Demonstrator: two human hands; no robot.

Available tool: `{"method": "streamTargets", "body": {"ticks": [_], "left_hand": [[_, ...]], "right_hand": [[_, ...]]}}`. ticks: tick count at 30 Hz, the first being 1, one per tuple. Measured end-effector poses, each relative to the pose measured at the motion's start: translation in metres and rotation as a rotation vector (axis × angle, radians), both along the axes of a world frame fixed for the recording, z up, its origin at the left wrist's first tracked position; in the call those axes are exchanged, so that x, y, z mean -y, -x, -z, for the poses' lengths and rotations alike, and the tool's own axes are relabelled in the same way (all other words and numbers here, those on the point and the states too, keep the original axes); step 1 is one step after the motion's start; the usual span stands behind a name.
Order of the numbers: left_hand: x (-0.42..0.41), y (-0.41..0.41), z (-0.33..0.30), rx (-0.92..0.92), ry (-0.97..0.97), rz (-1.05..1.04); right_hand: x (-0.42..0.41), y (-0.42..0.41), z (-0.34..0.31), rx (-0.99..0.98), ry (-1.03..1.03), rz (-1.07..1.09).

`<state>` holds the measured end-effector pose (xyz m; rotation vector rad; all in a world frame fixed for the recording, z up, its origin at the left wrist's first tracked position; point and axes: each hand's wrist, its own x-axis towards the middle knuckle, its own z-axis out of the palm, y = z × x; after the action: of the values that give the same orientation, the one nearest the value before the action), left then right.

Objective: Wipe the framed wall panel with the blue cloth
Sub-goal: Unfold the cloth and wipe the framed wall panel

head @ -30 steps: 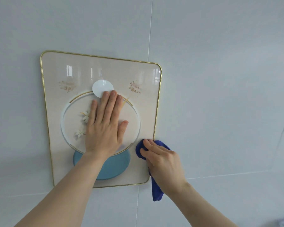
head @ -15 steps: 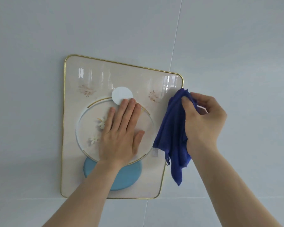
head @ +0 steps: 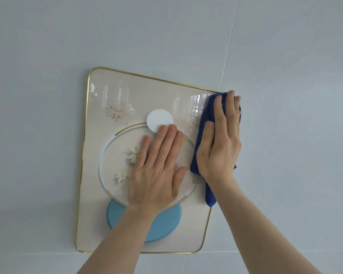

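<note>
Wiping at the top right corner of the framed wall panel (head: 107, 194).
Right hand (head: 219, 143) flat, pressing blue cloth (head: 205, 115) there; left hand (head: 156, 173) spread open, empty, at panel centre.

We see panel (head: 139, 99) face glossy, smooth, glass-like; window reflections streak its upper part. Frame (head: 83, 155) thin, polished, gold-coloured, looks like metal. We read cloth (head: 203, 123) as soft blue fabric, matt, slightly fuzzy nap like microfibre, folds visible. Wall (head: 285, 135) pale grey tiles, smooth, faint satin sheen, thin grout lines. Printed white disc (head: 156, 117) and blue disc (head: 166, 224) lie flat under same gloss.
</note>
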<state>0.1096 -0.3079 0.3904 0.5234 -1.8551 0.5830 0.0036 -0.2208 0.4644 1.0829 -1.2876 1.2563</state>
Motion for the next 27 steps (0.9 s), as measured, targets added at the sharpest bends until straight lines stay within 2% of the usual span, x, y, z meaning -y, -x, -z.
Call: {"method": "streamTargets", "body": {"ticks": [7,11,15,18,27], "left_hand": [[0.002,-0.001,0.000,-0.016,0.003,0.089],[0.003,-0.001,0.000,-0.063,0.004,0.171],[0.003,-0.002,0.000,-0.092,-0.008,0.199],[0.002,-0.003,0.000,-0.086,-0.010,0.186],[-0.001,-0.005,-0.001,-0.071,-0.021,0.151]], "right_hand": [[0.004,0.000,-0.002,0.018,0.029,-0.031],[0.007,-0.007,-0.006,-0.043,-0.028,-0.062],[0.017,-0.016,-0.009,-0.203,-0.068,0.103],[0.017,-0.014,-0.008,-0.249,-0.099,0.178],[0.012,-0.008,0.003,-0.261,-0.162,0.163]]}}
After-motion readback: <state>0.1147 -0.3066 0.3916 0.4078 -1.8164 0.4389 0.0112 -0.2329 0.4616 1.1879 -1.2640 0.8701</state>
